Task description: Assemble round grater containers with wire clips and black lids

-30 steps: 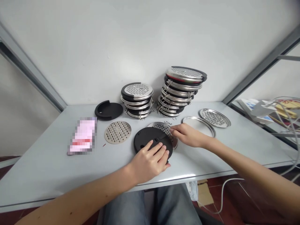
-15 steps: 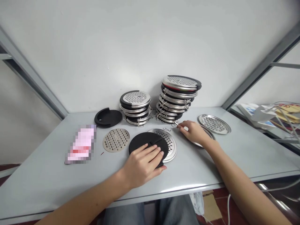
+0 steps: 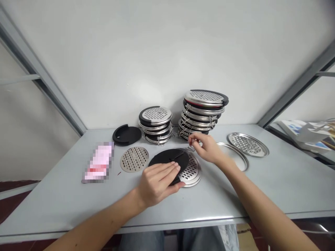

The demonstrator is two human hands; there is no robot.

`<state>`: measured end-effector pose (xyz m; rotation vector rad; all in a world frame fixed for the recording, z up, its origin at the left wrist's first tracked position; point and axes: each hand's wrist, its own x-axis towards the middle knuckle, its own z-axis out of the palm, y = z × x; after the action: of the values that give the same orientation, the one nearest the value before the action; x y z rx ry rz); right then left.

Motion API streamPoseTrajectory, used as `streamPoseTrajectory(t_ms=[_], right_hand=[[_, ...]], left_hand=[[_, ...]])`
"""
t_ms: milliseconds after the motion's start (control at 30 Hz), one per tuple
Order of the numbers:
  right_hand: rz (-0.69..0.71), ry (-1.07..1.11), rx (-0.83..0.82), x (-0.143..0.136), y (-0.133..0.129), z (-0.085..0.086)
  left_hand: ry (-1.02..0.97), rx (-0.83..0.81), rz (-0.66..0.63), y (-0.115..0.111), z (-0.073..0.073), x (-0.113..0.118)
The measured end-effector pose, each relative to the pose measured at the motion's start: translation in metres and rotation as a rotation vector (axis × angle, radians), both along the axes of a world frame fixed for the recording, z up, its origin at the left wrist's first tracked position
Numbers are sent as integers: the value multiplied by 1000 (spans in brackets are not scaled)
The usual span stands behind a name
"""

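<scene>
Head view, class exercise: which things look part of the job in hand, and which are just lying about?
Likely part of the job:
black disc under the left hand
perforated metal disc it overlaps
loose grater plate
second black disc
left stack
right stack

Probably lying about:
pixelated pink item
red sliver
plastic bag below

At the centre of the frame, the left hand (image 3: 159, 183) lies over a black disc (image 3: 169, 157), fingers on top and thumb at its near edge; a perforated metal disc (image 3: 192, 170) shows from beneath. Just right, the right hand (image 3: 205, 148) is curled; whether it pinches anything is hard to tell. Left of centre, a grater plate (image 3: 134, 159) lies on the surface (image 3: 104, 205); two stacks (image 3: 155, 122) stand behind.
</scene>
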<state>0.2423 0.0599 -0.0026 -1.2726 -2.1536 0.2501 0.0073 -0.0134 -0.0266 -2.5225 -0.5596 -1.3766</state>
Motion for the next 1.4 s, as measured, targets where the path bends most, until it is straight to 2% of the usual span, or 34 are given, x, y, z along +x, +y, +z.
streamPoseTrajectory(t_ms=[133, 267, 367, 467, 633, 800, 933, 1100, 1167, 1267, 1333, 1400], right_hand=[[121, 182, 7, -21, 1, -2], [305, 239, -112, -25, -3, -16], [355, 248, -222, -29, -7, -25], [330, 329, -286, -37, -6, -33], [259, 472, -263, -43, 1, -42], [188, 446, -153, -39, 4, -44], [148, 425, -63, -39, 5, -45], [135, 320, -82, -38, 2, -45], [160, 248, -112, -35, 0, -43], [228, 142, -134, -29, -1, -39], [246, 126, -133, -26, -2, -36], [259, 159, -129, -27, -4, -32]], left_hand=[[-109, -32, 16, 4, 3, -3], [-211, -64, 51, 9, 9, -9], [-253, -127, 49, 15, 15, -16], [-286, -203, 52, 22, 19, -24], [-310, -335, 56, 32, 23, -36], [-138, -603, -65, 42, 28, -48], [-40, -692, -54, 45, 29, -53], [-65, -794, 9, 48, 36, -65], [-152, -850, 55, 53, 40, -78], [-484, -947, 79, 63, 43, -99], [-794, -971, 9, 69, 44, -106], [-1042, -1002, -94, 72, 44, -102]])
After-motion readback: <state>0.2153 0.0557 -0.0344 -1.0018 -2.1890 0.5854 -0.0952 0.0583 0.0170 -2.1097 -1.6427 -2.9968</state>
